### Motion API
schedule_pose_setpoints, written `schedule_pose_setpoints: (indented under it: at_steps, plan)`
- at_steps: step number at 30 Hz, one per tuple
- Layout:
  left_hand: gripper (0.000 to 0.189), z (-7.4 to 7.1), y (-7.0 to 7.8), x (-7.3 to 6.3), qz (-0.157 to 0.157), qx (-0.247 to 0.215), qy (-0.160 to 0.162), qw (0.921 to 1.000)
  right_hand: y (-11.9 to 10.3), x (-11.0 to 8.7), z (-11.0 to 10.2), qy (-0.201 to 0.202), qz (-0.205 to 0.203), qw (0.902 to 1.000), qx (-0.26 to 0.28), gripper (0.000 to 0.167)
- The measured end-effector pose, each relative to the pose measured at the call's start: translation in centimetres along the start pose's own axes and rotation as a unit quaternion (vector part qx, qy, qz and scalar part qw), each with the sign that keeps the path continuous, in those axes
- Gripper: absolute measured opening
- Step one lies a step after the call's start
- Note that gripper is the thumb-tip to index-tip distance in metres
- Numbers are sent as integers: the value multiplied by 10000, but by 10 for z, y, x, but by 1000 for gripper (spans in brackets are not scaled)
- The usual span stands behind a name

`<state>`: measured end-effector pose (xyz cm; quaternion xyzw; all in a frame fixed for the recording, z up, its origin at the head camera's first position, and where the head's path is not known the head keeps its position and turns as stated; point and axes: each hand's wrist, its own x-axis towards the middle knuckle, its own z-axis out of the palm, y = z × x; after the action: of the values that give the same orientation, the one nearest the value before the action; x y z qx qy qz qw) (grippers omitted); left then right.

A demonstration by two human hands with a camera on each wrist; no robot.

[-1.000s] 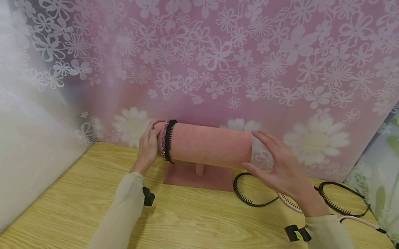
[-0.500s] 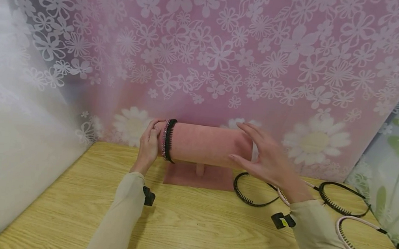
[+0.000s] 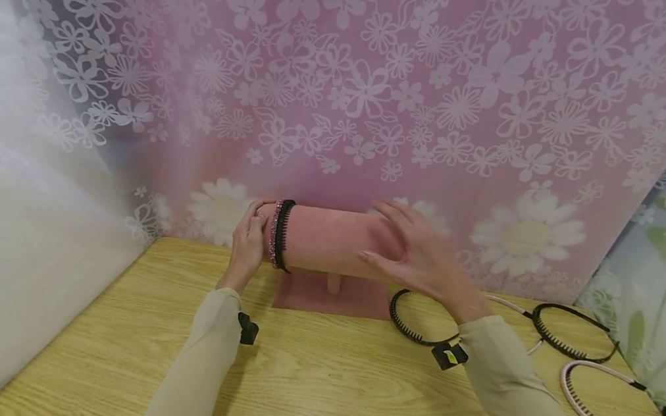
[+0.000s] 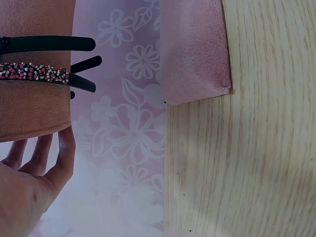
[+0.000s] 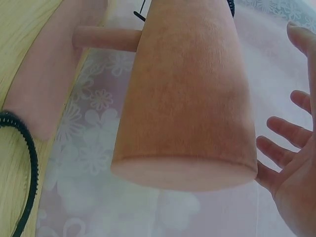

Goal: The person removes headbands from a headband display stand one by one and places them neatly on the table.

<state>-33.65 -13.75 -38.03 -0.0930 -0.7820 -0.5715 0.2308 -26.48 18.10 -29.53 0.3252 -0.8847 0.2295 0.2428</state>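
Yellowish wood-grain tabletop point(image 3: 306, 384) fills the near ground of my feed, and at its right front lies a pale pink toothed headband point(image 3: 563, 377). Beyond that I have the person's two hands level with a pink padded roll point(image 3: 336, 241), which lies crosswise on a short post point(image 3: 333, 284) over a flat base point(image 3: 307, 296). The left hand point(image 3: 248, 243) grips the roll's left end, fingers curled at its rim; the right hand point(image 3: 424, 255) is around the right end with thumb and fingers spread wide, holding nothing, and I can't tell whether any fingertip touches. Next to the left hand, a glittery headband point(image 3: 274, 236) and a black toothed headband point(image 3: 283, 233) sit side by side round the roll. From here I'd judge the whole piece light and apt to slide, its covering soft with good drag over a firm core, so I would take it by the ends, clear of the bands; those look stiff but springy. I see no box or tray; the roll itself bears the pair. Farther right lie a black headband point(image 3: 408, 334) near the base, a pink headband point(image 3: 509, 304) partly behind the right sleeve point(image 3: 512, 369), and another dark headband point(image 3: 546, 338). Behind everything hangs a flowered pink backdrop point(image 3: 340, 129).
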Motion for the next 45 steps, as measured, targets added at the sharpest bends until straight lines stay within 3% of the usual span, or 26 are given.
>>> schedule_pose_setpoints:
  at_steps: [8, 19, 29, 45]
  plan:
    - [45, 0, 0, -2, -23, -54, -65, 10000, -3, 13, 11, 6, -254, 9996, -90, 83]
    - [44, -1, 1, 0, -15, -85, -22, 10000, -10, 35, 23, -341, -56, 9982, -483, 83]
    - [46, 0, 1, 0, -48, -30, 15, 10000, -18, 51, 32, -941, 190, 9950, -286, 82]
    - [45, 0, -1, 0, -1, -81, -35, 10000, -29, 70, 47, -1181, 128, 9929, 115, 72]
